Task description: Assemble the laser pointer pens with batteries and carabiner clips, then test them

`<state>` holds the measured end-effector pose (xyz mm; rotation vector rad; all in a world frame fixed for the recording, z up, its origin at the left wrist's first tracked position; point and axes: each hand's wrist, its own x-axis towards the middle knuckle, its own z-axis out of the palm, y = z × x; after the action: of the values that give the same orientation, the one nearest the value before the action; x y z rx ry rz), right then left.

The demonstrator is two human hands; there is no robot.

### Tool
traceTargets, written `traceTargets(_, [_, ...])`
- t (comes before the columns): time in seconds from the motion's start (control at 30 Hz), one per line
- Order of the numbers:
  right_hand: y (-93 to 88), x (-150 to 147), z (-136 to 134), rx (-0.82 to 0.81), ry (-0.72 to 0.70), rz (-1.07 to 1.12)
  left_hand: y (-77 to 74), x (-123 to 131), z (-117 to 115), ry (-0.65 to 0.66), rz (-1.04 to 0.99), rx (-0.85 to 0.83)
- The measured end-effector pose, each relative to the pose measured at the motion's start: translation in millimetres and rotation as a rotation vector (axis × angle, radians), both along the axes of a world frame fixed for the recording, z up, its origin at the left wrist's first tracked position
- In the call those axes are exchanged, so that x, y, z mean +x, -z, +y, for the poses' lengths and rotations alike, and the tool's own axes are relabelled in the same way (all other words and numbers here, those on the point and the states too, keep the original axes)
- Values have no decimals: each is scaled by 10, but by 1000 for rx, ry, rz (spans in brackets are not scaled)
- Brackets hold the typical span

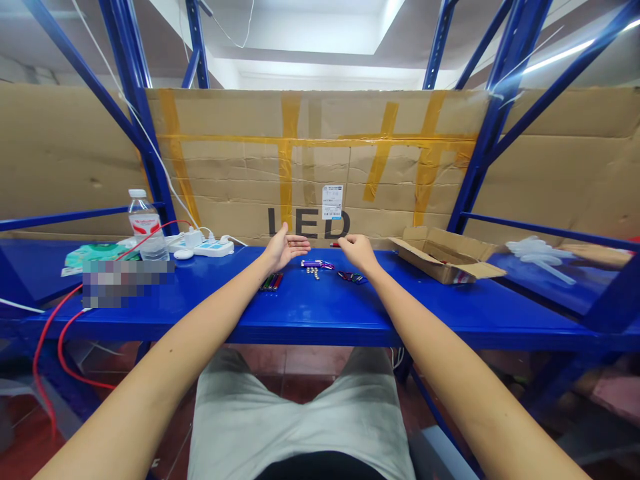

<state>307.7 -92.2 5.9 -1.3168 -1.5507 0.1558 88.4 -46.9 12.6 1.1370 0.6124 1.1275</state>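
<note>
My left hand (pixel 287 249) is held above the blue table with its palm turned inward and its fingers stretched out, holding nothing. My right hand (pixel 357 251) is closed on a small red tube (pixel 335 245), whose end sticks out to the left of the fingers. Between and below the hands lie purple metallic tubes (pixel 318 265), with several small silver pieces (pixel 313 273) just in front of them. Under my left wrist is a row of dark coloured tubes (pixel 272 282). A group of small dark, shiny parts (pixel 351 277) lies beneath my right hand.
An open cardboard box (pixel 440 257) stands on the right of the blue table (pixel 320 313). A water bottle (pixel 149 227), a white power strip (pixel 213 247) and red cables are at the left. Clear plastic (pixel 537 253) lies far right. A large cardboard sheet (pixel 240 173) closes off the back.
</note>
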Motion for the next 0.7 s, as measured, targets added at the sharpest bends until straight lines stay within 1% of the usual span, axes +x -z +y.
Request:
traceTargets(0.17, [3,0,4,3,0,-28,-4,2,-14,15,-2,1])
traceTargets(0.4, [-11,-16,-16,29,-3,-25,9,-11,22,42,0,-3])
traceTargets(0.57, [-12,-16,-21,55,-6,7,21,-7,25,28,10,1])
traceTargets(0.7, [7,-5,0,16,-12,-28,26,-9,31,34,19,13])
